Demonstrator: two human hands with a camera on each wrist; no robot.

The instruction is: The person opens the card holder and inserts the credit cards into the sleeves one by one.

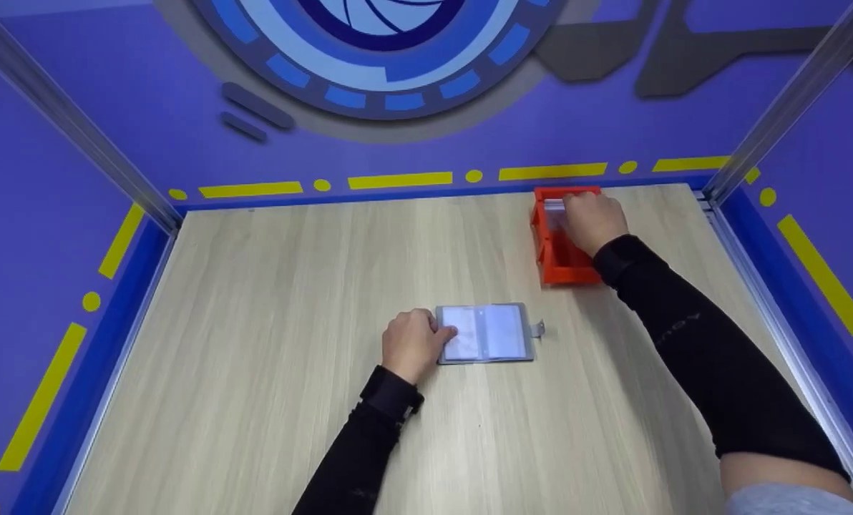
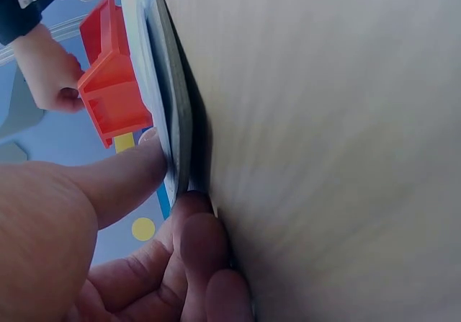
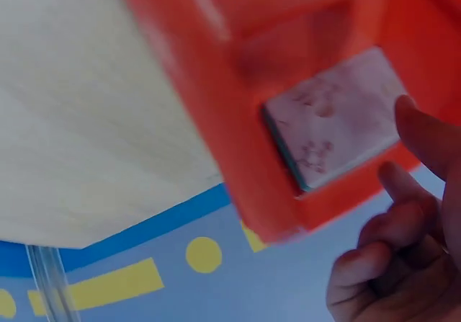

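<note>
A small card album [image 1: 504,332] with a grey cover lies spread on the table, showing two clear pocket pages. My left hand [image 1: 406,347] pinches its left edge; in the left wrist view the thumb is on the page and curled fingers [image 2: 205,243] are tucked beneath the cover. At the back right, my right hand [image 1: 595,222] reaches into a red bin [image 1: 573,275]. Inside the bin, the right wrist view shows a stack of pale cards [image 3: 346,113] with a reddish print. The thumb and forefinger of that hand are apart, close to the cards' edge.
The album's clasp tab [image 1: 538,329] sticks out to the right. Behind the bin stands a blue-purple wall [image 1: 412,157] with yellow marks. Metal rails [image 1: 756,286] run along the sides of the wooden table [image 1: 290,286].
</note>
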